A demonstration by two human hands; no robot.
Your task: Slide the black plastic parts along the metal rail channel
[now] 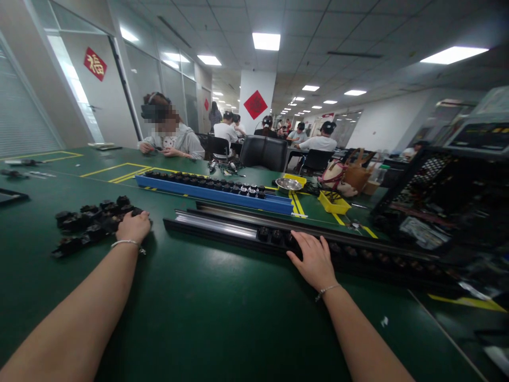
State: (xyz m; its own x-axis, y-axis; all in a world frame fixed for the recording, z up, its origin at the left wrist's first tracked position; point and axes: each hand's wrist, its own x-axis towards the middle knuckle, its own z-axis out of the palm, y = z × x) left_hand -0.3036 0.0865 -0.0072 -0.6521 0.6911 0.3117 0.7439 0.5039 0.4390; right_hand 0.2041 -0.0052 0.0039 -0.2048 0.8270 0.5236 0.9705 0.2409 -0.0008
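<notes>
At the right end of a loose cluster of small black parts (89, 220), my left hand (134, 228) is closed, its fingers curled round one black part at the cluster's edge; the fingertips are partly hidden. My right hand (314, 257) lies with its fingers stretched out and apart over the near edge of a long black rail (214, 227). Its fingertips touch the rail beside a row of black parts (276, 235) seated in the channel. More parts continue along the rail to the right, dim and blurred. The rail's left stretch shows a bare, shiny channel.
Behind the rail stands a blue tray (214, 194) filled with black parts. Farther back are a metal bowl (289, 184) and a yellow bin (333, 202). A dark perforated case (421, 196) rises at right. A co-worker (175, 138) sits across the green table (191, 313).
</notes>
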